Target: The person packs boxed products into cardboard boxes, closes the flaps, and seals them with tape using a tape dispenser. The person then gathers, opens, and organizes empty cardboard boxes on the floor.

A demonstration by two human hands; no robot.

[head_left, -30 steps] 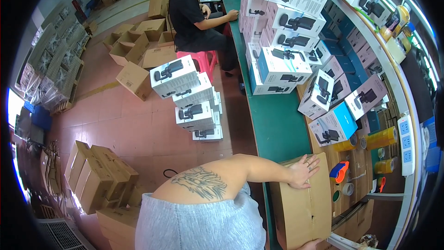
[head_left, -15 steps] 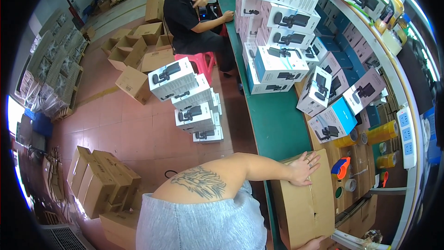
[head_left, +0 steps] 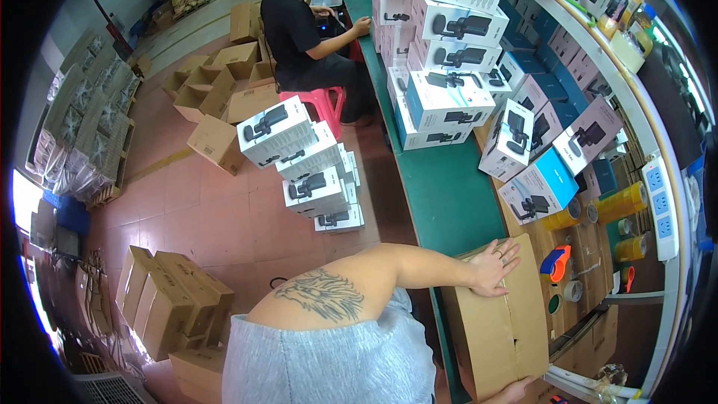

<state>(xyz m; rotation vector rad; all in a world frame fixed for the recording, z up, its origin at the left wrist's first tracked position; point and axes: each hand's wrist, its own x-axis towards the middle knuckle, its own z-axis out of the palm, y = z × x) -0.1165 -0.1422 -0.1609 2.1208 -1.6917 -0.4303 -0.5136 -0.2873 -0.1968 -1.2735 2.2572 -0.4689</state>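
Note:
A closed brown cardboard carton (head_left: 490, 329) lies along the green-topped bench (head_left: 456, 213), with a seam running down its top. My left hand (head_left: 493, 268) rests flat on the carton's far end, fingers spread, a ring on one finger. At the near end, my right hand (head_left: 512, 392) touches the carton's edge. The lower picture edge cuts that hand off, so its fingers are mostly hidden. Right of the carton, an orange and blue tape dispenser (head_left: 555, 263) lies on a wooden surface beside a small tape roll (head_left: 573, 291).
White product boxes (head_left: 452, 97) are piled high on the bench, with more stacked on the floor (head_left: 314, 168). Yellow tape rolls (head_left: 622, 203) and a power strip (head_left: 660, 209) stand at the right. A person in black (head_left: 295, 30) sits on a pink stool (head_left: 326, 110). Brown cartons (head_left: 168, 303) stand lower left.
The view has shifted slightly. Both of my hands stay on the carton. The seated person's raised hand has come down toward the bench, and both their hands are now in front of them.

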